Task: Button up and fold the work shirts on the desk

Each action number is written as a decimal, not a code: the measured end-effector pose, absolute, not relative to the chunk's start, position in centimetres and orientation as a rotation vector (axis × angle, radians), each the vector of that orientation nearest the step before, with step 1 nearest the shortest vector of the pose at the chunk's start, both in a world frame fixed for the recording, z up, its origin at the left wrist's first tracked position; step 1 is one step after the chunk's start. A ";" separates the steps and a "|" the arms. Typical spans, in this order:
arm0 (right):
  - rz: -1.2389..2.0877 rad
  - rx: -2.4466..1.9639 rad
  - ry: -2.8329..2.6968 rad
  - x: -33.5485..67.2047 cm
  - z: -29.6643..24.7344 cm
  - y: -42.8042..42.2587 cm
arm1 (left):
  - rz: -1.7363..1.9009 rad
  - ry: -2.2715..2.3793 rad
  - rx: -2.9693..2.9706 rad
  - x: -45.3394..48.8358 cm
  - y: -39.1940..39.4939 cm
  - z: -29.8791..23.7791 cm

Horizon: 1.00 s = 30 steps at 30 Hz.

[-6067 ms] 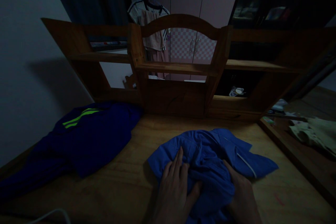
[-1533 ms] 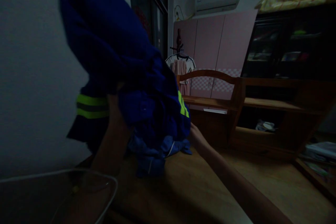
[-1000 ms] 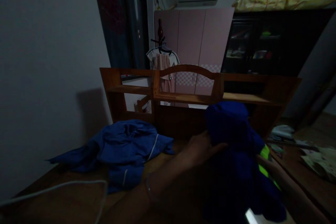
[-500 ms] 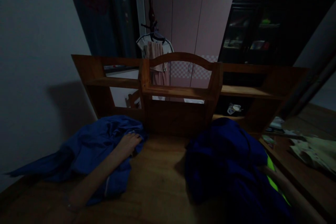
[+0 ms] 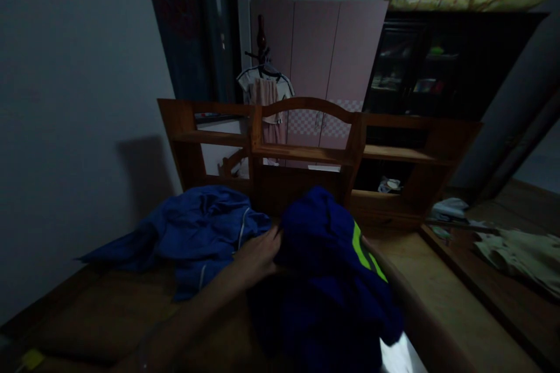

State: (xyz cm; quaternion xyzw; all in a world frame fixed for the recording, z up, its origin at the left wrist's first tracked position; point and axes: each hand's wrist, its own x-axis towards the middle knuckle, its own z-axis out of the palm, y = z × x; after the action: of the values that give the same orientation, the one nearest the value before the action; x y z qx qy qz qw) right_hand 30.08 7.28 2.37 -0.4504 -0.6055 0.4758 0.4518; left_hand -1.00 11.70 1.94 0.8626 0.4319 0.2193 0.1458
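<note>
A dark blue garment with a lime-yellow and grey stripe is bunched up in front of me, above the wooden bed board. My left hand is closed on its left edge. At the other side, beside the stripe, my right hand grips the same garment; its fingers are mostly hidden by the cloth. A lighter blue garment with white piping lies crumpled to the left, just beyond my left wrist, with neither hand holding it.
Behind the cloth stands a wooden headboard with open shelves. A wall closes off the left. Cream cloth lies on the right, past the bed's raised edge. Something white shows under the garment at the bottom.
The dark blue garment has moved left to the middle with my right hand. My left hand has left the lighter blue garment and taken hold of the dark one. The view has shifted slightly.
</note>
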 end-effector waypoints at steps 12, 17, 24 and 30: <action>1.091 -0.891 -1.437 30.2 5.7 8.6 | 1.383 1.620 1.932 -9.2 14.2 1.9; 0.442 -0.948 -1.700 30.3 5.9 9.3 | 1.682 1.537 1.853 -10.5 12.8 5.3; -0.447 -1.118 -1.848 30.9 12.4 9.5 | 1.979 1.444 1.966 -9.3 11.7 12.7; -0.767 -1.234 -1.786 31.5 17.7 8.5 | 2.228 1.451 2.094 -4.9 12.2 18.8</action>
State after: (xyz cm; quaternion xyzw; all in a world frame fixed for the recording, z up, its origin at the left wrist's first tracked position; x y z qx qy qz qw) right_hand 31.47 8.49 17.75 -0.4895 -0.7084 -0.3043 0.4073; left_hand -4.91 12.21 18.78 0.6142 0.4255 0.6535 -0.1214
